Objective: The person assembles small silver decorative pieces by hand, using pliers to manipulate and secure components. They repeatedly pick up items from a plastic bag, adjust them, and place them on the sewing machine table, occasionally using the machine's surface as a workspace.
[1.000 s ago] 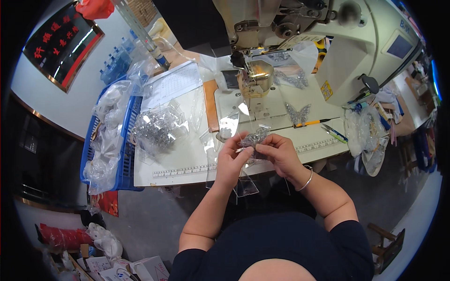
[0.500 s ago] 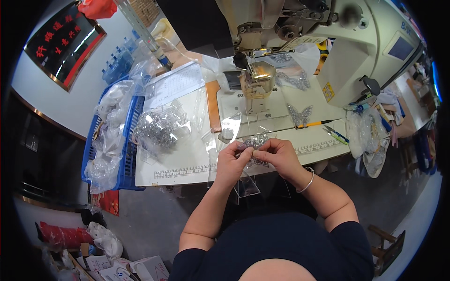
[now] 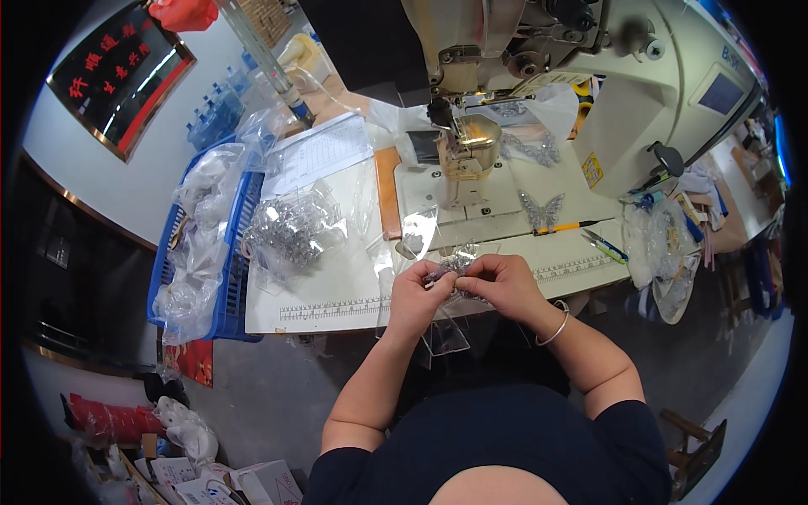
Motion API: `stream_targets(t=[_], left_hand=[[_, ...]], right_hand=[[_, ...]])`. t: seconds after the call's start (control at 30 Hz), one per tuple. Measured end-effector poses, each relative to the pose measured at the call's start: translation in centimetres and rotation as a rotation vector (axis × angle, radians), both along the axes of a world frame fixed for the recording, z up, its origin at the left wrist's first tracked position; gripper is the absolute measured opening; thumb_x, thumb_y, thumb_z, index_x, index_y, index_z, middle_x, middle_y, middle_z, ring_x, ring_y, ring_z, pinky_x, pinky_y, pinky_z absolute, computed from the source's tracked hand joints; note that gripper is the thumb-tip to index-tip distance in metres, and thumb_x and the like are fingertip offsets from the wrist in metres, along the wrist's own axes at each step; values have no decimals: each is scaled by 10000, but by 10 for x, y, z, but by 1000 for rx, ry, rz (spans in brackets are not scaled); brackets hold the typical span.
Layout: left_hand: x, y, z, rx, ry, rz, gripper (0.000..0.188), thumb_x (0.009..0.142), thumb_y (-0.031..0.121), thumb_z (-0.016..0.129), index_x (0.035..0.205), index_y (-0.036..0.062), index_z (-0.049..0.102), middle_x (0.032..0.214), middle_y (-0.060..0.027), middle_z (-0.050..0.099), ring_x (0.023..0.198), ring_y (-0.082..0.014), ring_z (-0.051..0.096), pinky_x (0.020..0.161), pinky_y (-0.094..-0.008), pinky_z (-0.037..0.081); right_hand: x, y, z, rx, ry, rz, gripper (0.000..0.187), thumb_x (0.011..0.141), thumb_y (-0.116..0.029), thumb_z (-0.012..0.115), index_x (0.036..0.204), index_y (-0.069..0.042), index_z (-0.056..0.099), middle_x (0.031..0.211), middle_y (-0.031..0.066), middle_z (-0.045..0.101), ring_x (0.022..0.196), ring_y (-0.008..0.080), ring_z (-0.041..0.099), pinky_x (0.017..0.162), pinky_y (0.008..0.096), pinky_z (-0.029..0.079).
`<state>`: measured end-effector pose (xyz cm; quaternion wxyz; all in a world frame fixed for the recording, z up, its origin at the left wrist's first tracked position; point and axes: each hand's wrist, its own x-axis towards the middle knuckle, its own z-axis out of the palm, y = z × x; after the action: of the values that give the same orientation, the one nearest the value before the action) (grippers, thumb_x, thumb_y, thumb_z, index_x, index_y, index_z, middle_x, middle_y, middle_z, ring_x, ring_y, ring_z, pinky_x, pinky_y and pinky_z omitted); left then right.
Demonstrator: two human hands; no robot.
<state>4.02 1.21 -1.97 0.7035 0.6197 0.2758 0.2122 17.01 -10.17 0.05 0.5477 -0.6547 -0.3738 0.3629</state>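
The sewing machine sits on the table. Left of it is a heap of packets, and farther left a basket with bags inside. In front of it are a butterfly, a pen, and the left hand and right hand with a little piece between them.

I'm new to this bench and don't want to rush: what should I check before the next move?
1. Left hand gripping the silvery piece: ok, fingers pinched on it.
2. Right hand gripping too: ok, thumb and finger closed.
3. Piece away from the sewing machine: ok, held in front.
4. Ruler strip fully visible: not ok, hands block its middle.
5. Silver butterfly clear of both hands: ok, lies apart.
6. Piece undamaged: cannot tell, fingers cover much of it.
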Motion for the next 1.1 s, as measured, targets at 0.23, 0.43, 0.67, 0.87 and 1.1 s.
stream_targets(t=[0.23,0.43,0.67,0.87,1.1], left_hand=[[2,-3,3,-48,-10,6,95,818,75,591,865,-7,579,780,-29,597,692,-78,546,652,-221,448],[0,-1,-4,-136,-120,-36,103,810,88,604,839,-2,565,726,-5,565,629,-55,498,580,-198,412],[-1,1,-10,-315,-130,-43,82,802,61,606,825,0,557,726,-13,556,645,-63,505,576,-205,415],[-8,2,-6,-340,-131,-78,70,789,38,594,819,6,540,748,-41,568,657,-94,542,599,-245,460],[-16,3,-6,-286,-89,-114,91,795,64,613,797,0,549,712,-34,568,607,-81,529,550,-208,433]], right_hand=[[-4,0,-2,51,8,3,189,762,-166,704,775,7,628,691,49,637,628,74,574,570,222,461],[7,3,-14,52,267,-90,231,797,-197,680,917,-16,604,791,38,630,663,89,576,603,221,472],[15,10,-11,502,141,-237,138,843,-95,605,958,-18,603,893,52,602,827,116,555,747,264,437],[1,-3,5,376,87,-342,115,825,-75,622,891,16,596,769,64,620,655,113,582,600,235,474],[20,1,-23,302,329,-332,288,793,-104,668,1019,22,540,872,54,582,740,98,565,625,214,470]])
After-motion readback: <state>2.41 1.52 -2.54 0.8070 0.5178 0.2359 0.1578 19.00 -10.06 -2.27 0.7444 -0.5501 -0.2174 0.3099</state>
